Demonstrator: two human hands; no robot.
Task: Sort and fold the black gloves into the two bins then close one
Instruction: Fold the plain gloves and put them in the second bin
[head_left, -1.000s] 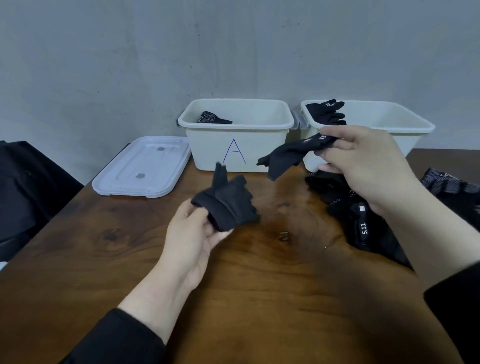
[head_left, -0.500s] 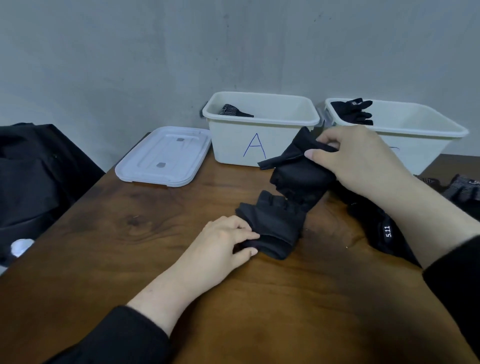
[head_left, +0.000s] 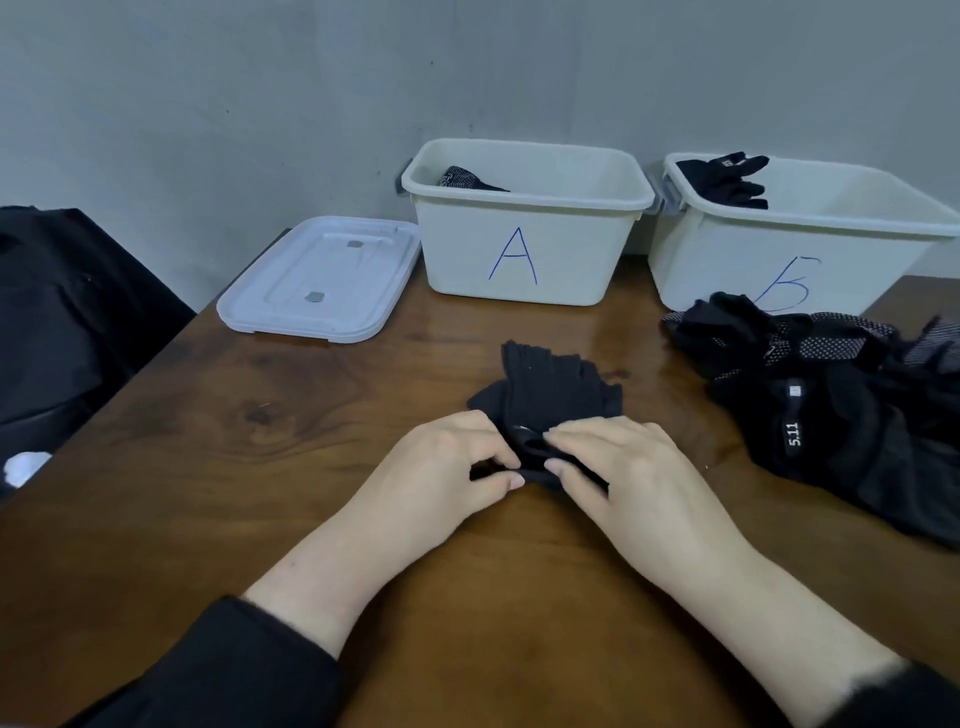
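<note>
Gloves (head_left: 553, 389), stacked mid-frame on the worktop (head_left: 260, 441); our left hand (head_left: 447, 467) and right hand (head_left: 618, 467) pinch the cuffs. We reckon a loose pinch could let the fold spring open.

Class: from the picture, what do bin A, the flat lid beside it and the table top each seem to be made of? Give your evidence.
Bin A: probably moulded plastic, matt off-white, with a rolled rim and rounded corners.
Lid: likely plastic, paler and slightly translucent, with pressed-in ridges.
Table top: wood or wood-look veneer, dark brown with grain and knots, glossy where light reflects.
</note>
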